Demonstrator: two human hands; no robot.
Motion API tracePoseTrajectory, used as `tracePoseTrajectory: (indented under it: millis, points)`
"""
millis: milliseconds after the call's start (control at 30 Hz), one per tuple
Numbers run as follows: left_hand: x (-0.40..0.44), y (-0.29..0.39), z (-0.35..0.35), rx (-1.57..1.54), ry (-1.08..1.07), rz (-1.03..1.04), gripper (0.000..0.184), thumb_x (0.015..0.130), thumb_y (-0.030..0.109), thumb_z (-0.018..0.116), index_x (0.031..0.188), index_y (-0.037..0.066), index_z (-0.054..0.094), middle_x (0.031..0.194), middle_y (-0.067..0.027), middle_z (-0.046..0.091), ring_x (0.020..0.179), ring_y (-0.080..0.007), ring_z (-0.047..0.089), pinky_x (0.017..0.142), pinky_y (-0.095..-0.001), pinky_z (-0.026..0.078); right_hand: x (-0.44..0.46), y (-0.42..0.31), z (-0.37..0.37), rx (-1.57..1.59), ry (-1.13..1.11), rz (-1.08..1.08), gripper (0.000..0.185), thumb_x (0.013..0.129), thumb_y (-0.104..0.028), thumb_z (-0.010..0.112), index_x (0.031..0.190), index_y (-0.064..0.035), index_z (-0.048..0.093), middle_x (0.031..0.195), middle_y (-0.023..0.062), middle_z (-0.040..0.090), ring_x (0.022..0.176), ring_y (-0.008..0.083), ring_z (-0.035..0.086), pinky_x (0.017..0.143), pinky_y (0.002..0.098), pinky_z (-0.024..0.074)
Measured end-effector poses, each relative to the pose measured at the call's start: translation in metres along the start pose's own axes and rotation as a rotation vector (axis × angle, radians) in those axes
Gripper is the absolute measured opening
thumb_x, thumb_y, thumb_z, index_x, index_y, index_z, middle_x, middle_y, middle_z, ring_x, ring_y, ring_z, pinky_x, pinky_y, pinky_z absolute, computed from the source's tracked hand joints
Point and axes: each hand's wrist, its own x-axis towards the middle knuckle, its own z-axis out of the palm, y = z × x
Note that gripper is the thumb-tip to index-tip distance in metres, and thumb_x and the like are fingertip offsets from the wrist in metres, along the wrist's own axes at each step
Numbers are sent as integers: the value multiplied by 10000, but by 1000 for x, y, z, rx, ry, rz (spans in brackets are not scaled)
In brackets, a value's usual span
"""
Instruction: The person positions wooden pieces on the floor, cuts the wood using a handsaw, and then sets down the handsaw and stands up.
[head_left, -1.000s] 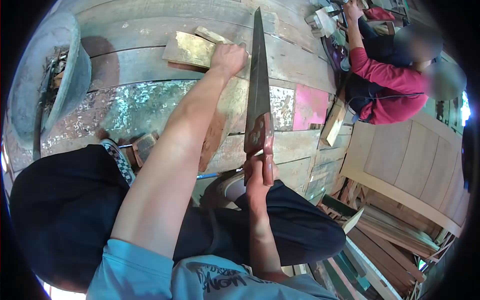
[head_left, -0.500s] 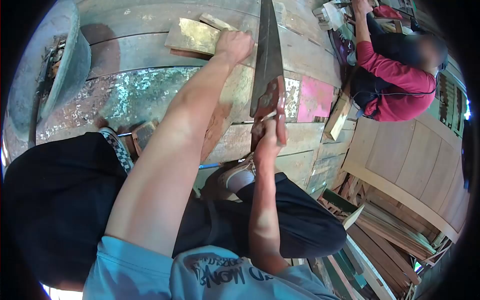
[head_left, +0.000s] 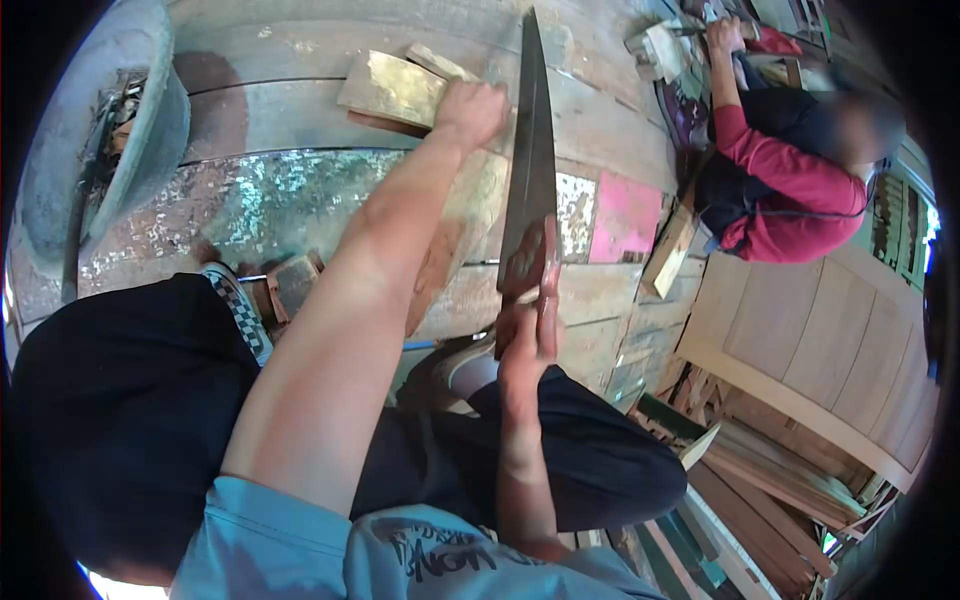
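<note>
Well left of the handsaw (head_left: 528, 150), a grey tub (head_left: 172, 120) held scraps and a long stick (head_left: 77, 240). Less far to the left of the handsaw were a checkered shoe (head_left: 235, 310) and a small wood block (head_left: 293, 283). Nearer to it, a pale board (head_left: 395, 85) lay over the plank floor (head_left: 300, 40), with a thin wooden strip (head_left: 440, 62) along its far side.

The person's left hand (head_left: 472, 112), fingers bent, bore on the end of the board nearest the handsaw; its fingertips were hidden, so whether it gripped or only pressed could not be told. The right hand (head_left: 525, 335) was wrapped around the handsaw's handle, the blade pointing away from the body, just right of the left hand.

The step in hand seemed to be a saw stroke with the board steadied, though contact between teeth and wood could not be made out. The next move appeared to call for a straight, even stroke, the blade clear of the left hand and the board pinned against shifting.

Right of the handsaw lay a pink panel (head_left: 625, 220); farther right, well apart, sat a co-worker in a red sleeve (head_left: 735, 135).
</note>
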Motion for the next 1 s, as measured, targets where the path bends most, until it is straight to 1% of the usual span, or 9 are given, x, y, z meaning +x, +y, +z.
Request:
tracePoseTrajectory:
  millis: [67, 133, 200, 400, 533, 600, 733, 867, 1000]
  points:
    - [-4, 1, 0, 10, 13, 8, 263, 883, 198, 412, 875, 47, 626, 750, -185, 674, 705, -324, 668, 722, -439, 494, 1, 11, -2, 95, -21, 59, 370, 872, -123, 465, 1210, -5, 558, 541, -38, 381, 439, 49, 324, 418, 213, 250]
    - [-5, 0, 2, 10, -2, 27, 265, 886, 201, 413, 876, 46, 627, 745, -182, 674, 700, -323, 667, 723, -433, 492, 34, 27, 11, 242, 76, 125, 224, 869, -109, 470, 1017, -9, 607, 531, -41, 365, 433, 47, 332, 416, 214, 248]
    - [-4, 3, 1, -13, -17, -33, 272, 889, 207, 416, 901, 43, 632, 742, -181, 674, 717, -321, 668, 751, -432, 481, 61, 28, 17, 352, 1, 184, 176, 853, -91, 495, 680, -77, 465, 522, -31, 356, 426, 55, 325, 400, 225, 247]
    - [-4, 2, -5, 21, -11, -29, 273, 876, 216, 432, 896, 43, 642, 757, -194, 673, 726, -306, 674, 751, -426, 489, 8, 26, -3, 242, -18, 157, 189, 864, -112, 518, 977, 14, 603, 593, -2, 465, 499, 58, 398, 450, 224, 320]
    - [-7, 7, -4, -9, -22, -19, 252, 872, 202, 435, 903, 41, 626, 770, -197, 673, 741, -322, 671, 745, -422, 493, 52, 53, 18, 143, -9, 70, 137, 870, -95, 522, 812, 23, 558, 544, 0, 421, 480, 77, 383, 433, 285, 286]
    - [-7, 7, -10, -4, -50, -22, 248, 874, 197, 431, 911, 38, 618, 761, -195, 673, 740, -327, 670, 730, -421, 499, 46, 46, 13, 112, -21, 102, 197, 870, -80, 503, 999, 27, 606, 605, 12, 483, 492, 68, 380, 443, 261, 300]
    - [-5, 3, -4, 60, -43, 5, 278, 896, 214, 403, 912, 37, 617, 753, -195, 672, 733, -330, 668, 732, -432, 494, 15, 31, 1, 184, 12, 16, 277, 863, -92, 453, 1090, 12, 572, 561, -19, 450, 445, 38, 362, 409, 212, 280]
    - [-5, 3, -1, 7, -21, -14, 282, 893, 221, 412, 893, 32, 621, 746, -197, 668, 730, -339, 665, 704, -442, 508, 57, 40, 17, 373, 14, 181, 175, 886, -114, 470, 772, -43, 583, 526, -22, 416, 414, 57, 350, 382, 222, 245]
    - [-6, 7, -5, 48, -57, -34, 255, 872, 209, 451, 950, 73, 652, 820, -162, 695, 774, -268, 687, 782, -395, 455, 37, 38, 11, 138, 3, 64, 210, 883, -106, 466, 1021, 0, 583, 512, -17, 420, 414, 50, 348, 385, 219, 263]
